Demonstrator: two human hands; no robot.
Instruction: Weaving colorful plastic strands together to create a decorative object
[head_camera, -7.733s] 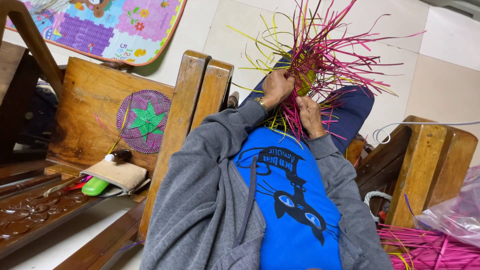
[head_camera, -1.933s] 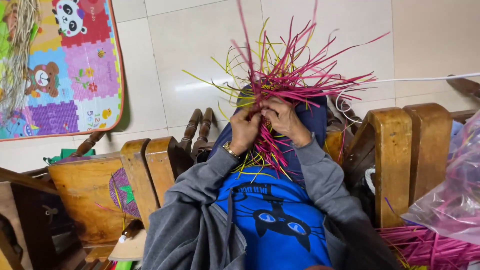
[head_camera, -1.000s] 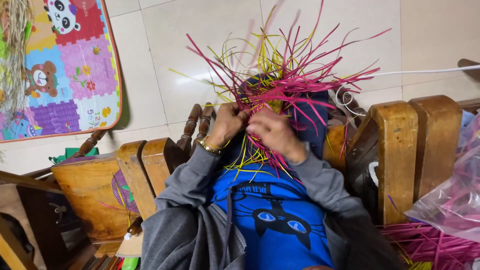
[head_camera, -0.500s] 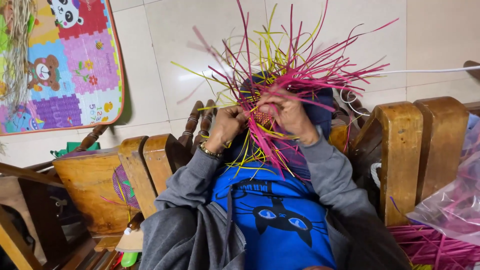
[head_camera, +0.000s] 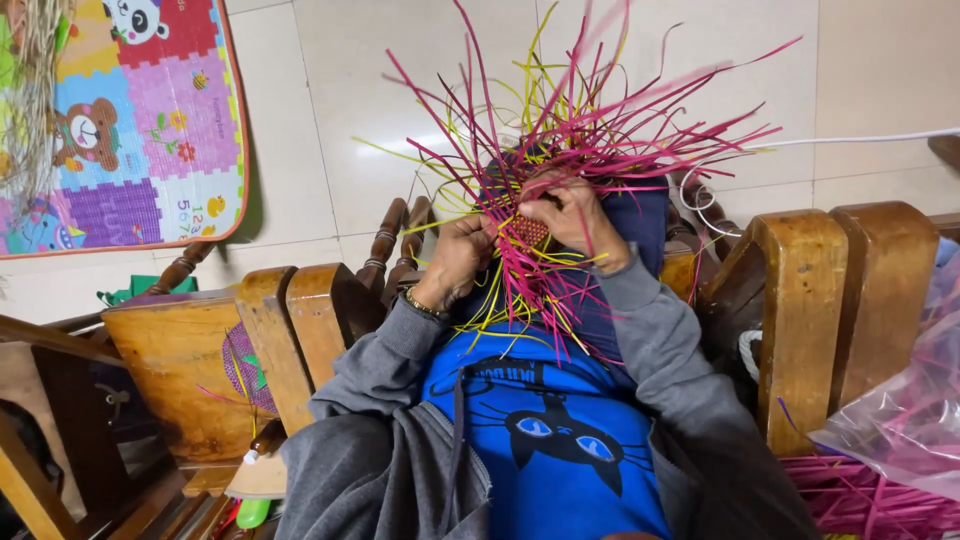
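Weaving item: small pink-and-yellow woven plastic-strip piece (head_camera: 530, 232), held over my lap. Left hand (head_camera: 458, 258) fingers pinch its edge; right hand (head_camera: 572, 215) fingers grip strips. I keep tension even.

Both arms are bent and reach forward, in grey sleeves. The left hand (head_camera: 458, 255) is curled, fingers pinched shut in a tight grip. The right hand (head_camera: 572, 215) sits just beside it, fingers bent and closed too.
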